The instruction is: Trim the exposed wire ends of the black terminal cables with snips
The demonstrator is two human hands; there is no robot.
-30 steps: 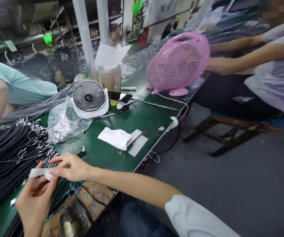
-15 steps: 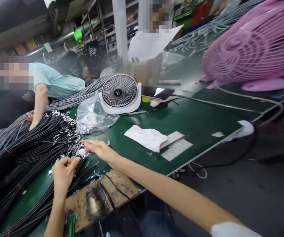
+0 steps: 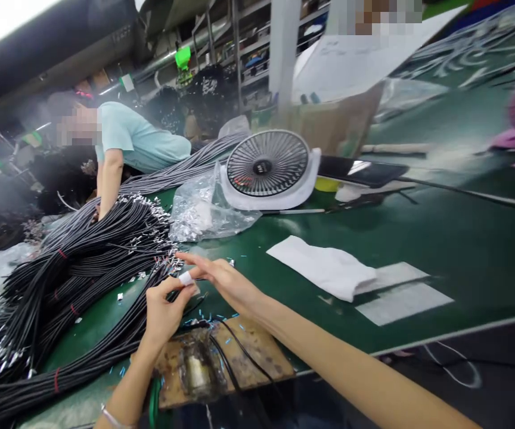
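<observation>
My left hand (image 3: 167, 307) is closed in a pinch, with a small white piece (image 3: 186, 278) at its fingertips. My right hand (image 3: 224, 279) reaches in from the right with its fingers held together against that piece; its exact grip is too small to make out. Just behind and left of both hands lie bundles of black cables (image 3: 92, 268) with white-tipped ends, tied with red bands. Under my wrists, at the table edge, a stained wooden board (image 3: 261, 351) carries a metal block and black cords, with blue bits scattered near it.
A small white fan (image 3: 269, 164) stands beside a clear plastic bag (image 3: 204, 208). White cloth (image 3: 322, 265) and paper strips lie on the green table (image 3: 418, 238). A phone (image 3: 365, 170) rests behind. Across the table, a person in light blue (image 3: 143, 137) leans over grey cables.
The view has swung left, so things appear further right and the pink fan is mostly out of frame. Both hands remain together at the small white piece.
</observation>
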